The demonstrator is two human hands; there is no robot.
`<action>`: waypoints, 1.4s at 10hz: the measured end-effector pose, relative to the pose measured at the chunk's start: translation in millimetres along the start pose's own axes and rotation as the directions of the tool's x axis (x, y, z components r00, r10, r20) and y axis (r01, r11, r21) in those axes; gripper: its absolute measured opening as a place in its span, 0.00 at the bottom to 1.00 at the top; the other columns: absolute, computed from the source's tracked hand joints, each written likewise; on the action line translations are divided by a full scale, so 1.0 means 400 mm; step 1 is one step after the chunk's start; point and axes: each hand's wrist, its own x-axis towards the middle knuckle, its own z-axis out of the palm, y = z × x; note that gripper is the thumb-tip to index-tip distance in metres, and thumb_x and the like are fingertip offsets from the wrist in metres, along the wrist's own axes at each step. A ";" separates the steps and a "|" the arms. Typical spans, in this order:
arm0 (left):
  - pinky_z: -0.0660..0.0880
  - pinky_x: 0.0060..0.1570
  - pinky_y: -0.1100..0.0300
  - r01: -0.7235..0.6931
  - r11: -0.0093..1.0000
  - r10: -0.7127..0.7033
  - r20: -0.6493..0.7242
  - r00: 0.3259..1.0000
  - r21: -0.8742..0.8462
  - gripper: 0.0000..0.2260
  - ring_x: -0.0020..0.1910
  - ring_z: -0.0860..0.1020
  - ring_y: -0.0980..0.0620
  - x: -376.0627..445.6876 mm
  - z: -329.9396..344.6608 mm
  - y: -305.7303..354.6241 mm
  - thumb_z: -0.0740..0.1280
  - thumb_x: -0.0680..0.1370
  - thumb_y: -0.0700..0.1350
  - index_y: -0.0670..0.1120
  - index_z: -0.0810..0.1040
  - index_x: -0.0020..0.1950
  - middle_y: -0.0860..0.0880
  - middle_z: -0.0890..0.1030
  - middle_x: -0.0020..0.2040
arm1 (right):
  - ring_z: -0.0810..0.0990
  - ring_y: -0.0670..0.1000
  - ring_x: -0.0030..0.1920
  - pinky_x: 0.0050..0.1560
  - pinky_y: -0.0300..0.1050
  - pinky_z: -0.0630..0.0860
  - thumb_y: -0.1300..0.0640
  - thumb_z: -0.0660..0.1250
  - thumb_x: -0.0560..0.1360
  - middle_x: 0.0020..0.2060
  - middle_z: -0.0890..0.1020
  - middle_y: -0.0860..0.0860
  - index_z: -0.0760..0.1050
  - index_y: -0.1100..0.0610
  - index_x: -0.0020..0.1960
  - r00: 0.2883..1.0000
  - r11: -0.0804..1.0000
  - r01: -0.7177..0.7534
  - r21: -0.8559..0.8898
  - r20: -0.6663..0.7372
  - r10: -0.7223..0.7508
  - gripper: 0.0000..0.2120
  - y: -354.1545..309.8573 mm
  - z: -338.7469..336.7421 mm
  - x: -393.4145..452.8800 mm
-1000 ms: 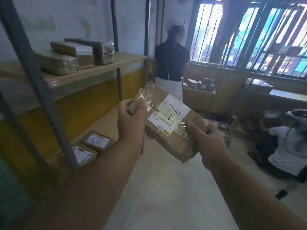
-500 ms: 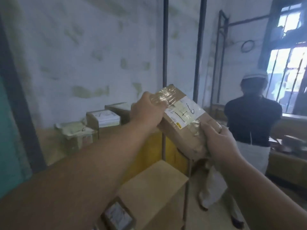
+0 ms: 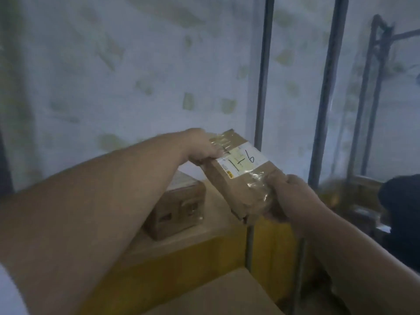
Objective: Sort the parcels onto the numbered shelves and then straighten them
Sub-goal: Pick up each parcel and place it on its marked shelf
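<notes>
Holding a brown parcel [image 3: 241, 178] between both hands, the person keeps it up in the air over the right end of a wooden shelf [image 3: 213, 214]. The left hand [image 3: 201, 147] grips the far upper end, fingers curled over the taped edge. The right hand [image 3: 288, 196] clamps the near lower end, where clear tape wrinkles under the fingers. The parcel is tilted, its far end higher than its near end, and touches nothing but the hands. A white label [image 3: 242, 162] on its top face carries handwritten marks that look like "1 1 6".

On the shelf, to the left and partly hidden behind the left forearm, sits a brown box [image 3: 179, 210]. Dark metal posts [image 3: 263, 71] rise behind the parcel against a pale, patchy wall [image 3: 113, 64]. A yellow panel [image 3: 181, 267] runs below the shelf edge, and a second wooden board [image 3: 218, 294] lies lower and nearer. At the far right edge another person's dark sleeve [image 3: 402, 205] shows, blurred.
</notes>
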 end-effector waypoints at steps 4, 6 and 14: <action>0.81 0.56 0.51 0.289 0.924 -0.298 -0.001 0.954 0.249 0.20 0.47 0.85 0.49 0.217 -0.016 -0.093 0.77 0.72 0.53 0.38 0.82 0.53 0.45 0.83 0.51 | 0.83 0.60 0.33 0.33 0.51 0.80 0.50 0.61 0.80 0.38 0.83 0.62 0.77 0.64 0.50 0.942 0.984 0.064 -0.164 0.334 -0.005 0.16 0.027 0.103 0.326; 0.81 0.56 0.51 0.282 0.897 -0.334 0.106 0.936 0.339 0.20 0.49 0.85 0.48 0.272 -0.020 -0.154 0.77 0.73 0.50 0.37 0.81 0.57 0.43 0.85 0.53 | 0.78 0.47 0.20 0.20 0.35 0.71 0.55 0.63 0.81 0.30 0.80 0.56 0.75 0.62 0.41 0.914 0.917 0.183 -0.354 0.404 -0.027 0.14 0.049 0.151 0.353; 0.78 0.54 0.54 0.229 0.886 -0.121 -0.277 0.953 0.403 0.18 0.49 0.79 0.56 0.004 -0.039 -0.083 0.77 0.72 0.55 0.53 0.78 0.58 0.56 0.81 0.50 | 0.76 0.45 0.47 0.47 0.42 0.70 0.40 0.65 0.77 0.58 0.72 0.46 0.70 0.49 0.65 0.663 0.618 0.745 -0.251 0.378 -0.646 0.20 -0.091 0.106 0.261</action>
